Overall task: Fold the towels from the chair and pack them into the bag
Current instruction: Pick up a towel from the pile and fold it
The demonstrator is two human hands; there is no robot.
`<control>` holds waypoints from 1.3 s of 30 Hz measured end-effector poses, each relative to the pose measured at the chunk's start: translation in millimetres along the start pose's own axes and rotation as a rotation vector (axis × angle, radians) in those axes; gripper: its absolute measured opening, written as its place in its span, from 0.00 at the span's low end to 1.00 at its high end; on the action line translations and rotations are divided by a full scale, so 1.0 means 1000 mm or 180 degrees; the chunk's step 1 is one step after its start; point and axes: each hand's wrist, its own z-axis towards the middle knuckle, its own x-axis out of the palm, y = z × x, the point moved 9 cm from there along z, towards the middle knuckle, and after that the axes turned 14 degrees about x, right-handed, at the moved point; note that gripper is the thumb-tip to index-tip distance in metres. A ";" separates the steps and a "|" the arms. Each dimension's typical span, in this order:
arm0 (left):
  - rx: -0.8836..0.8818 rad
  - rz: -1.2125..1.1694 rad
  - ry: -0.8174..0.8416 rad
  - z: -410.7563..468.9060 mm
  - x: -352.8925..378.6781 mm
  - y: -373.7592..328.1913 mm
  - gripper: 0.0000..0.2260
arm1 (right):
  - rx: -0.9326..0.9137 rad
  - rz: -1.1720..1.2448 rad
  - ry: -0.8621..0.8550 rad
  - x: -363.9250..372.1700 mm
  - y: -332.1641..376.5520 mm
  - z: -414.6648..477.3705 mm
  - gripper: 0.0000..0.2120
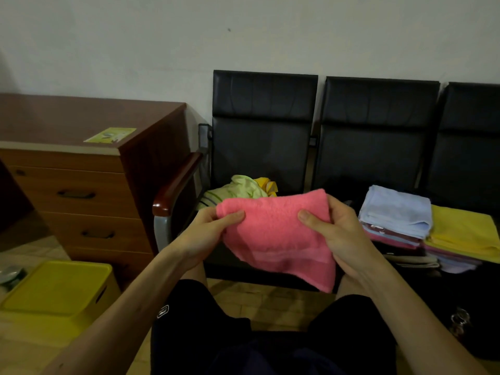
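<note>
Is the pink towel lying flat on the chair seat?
No, the left hand and right hand hold the pink towel up in front of the chair.

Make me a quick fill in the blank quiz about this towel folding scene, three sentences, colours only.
1. The left hand and right hand both grip a towel whose colour is ____.
2. The top towel on the folded stack beside the right hand is light ____.
3. The lidded box at the lower left is ____.
Missing words: pink; blue; yellow.
</note>
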 end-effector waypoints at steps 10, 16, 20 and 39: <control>-0.0303 0.0046 -0.0618 0.015 -0.004 -0.001 0.15 | -0.0133 -0.0250 -0.0523 -0.012 0.011 0.007 0.25; -0.0245 0.0567 0.0267 0.033 0.004 -0.027 0.11 | -0.0344 -0.1452 -0.0235 -0.003 0.044 0.019 0.32; -0.0111 0.0467 0.0550 0.045 -0.001 -0.045 0.16 | -0.0512 -0.1950 -0.0044 0.007 0.075 0.025 0.26; 0.1596 0.3179 0.0080 0.073 0.006 -0.080 0.10 | -0.0843 -0.2952 -0.1274 -0.012 0.068 0.044 0.11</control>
